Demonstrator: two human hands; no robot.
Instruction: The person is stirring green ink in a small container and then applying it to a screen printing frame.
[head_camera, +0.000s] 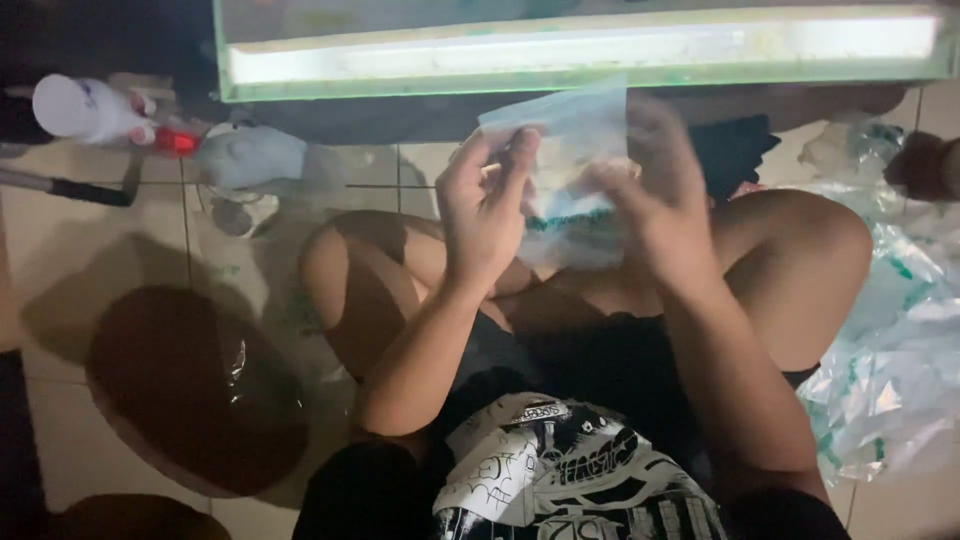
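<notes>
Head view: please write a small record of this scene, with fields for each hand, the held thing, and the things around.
left hand: grips the left edge of the clear plastic bag
right hand: blurred, on the bag's right side
bag: raised over the lap, green marks low on it
floor left: white spray bottle, dark oval mat
floor right: heap of clear bags
ahead: lit glass tank

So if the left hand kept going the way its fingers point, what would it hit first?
The left hand points up and away, so past the clear plastic bag it holds, it would probably first meet the long lit tray, though depth is hard to judge.
</notes>
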